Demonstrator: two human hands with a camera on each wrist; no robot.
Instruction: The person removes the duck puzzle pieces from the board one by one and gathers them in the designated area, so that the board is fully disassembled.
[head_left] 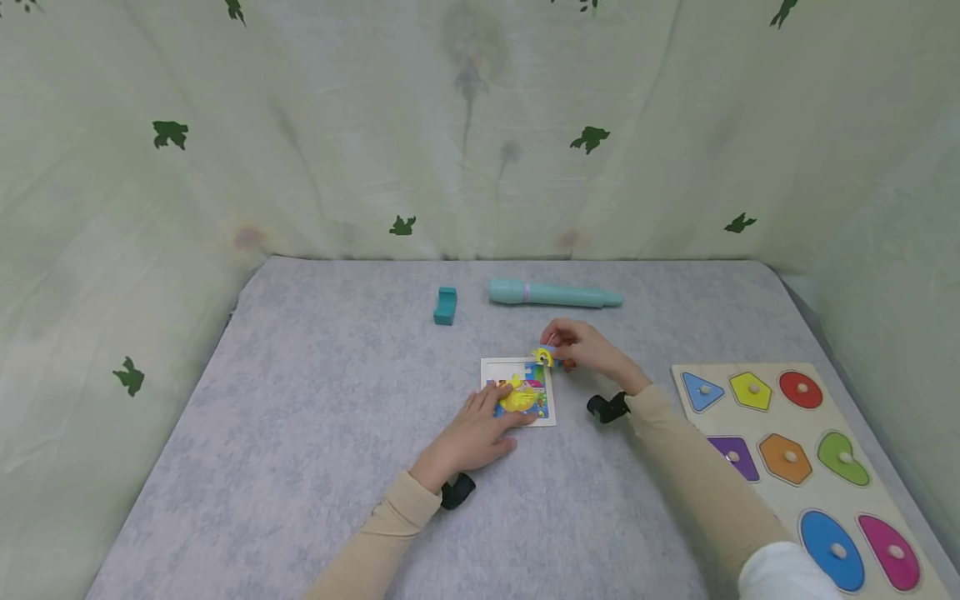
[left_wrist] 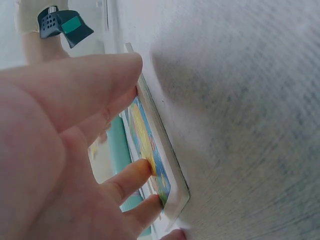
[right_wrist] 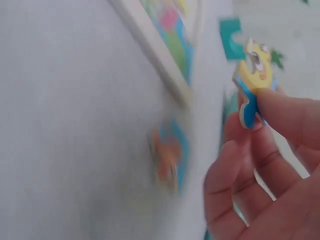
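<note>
A small picture puzzle in a white-rimmed tray [head_left: 551, 410] lies mid-table, showing a yellow figure on a blue ground; its upper left part is bare. My left hand [head_left: 474, 429] rests on it, fingers stretched over the picture and the near rim. In the left wrist view, fingertips [left_wrist: 142, 167] touch the picture's surface. Above the tray's far right corner, my right hand [head_left: 590, 347] pinches a jigsaw piece [right_wrist: 261, 70] with a yellow face and blue edge between thumb and fingers. Below that hand, a loose orange-and-blue jigsaw piece [right_wrist: 170, 155] lies beside the tray, blurred.
Behind the tray lie a teal C-shaped block [head_left: 446, 307] and a long light-teal tapered stick [head_left: 555, 294]. A wooden shape board [head_left: 802, 500] with several knobbed coloured shapes occupies the right side, partly under the right forearm. A pale curtain [head_left: 480, 167] hangs behind the table.
</note>
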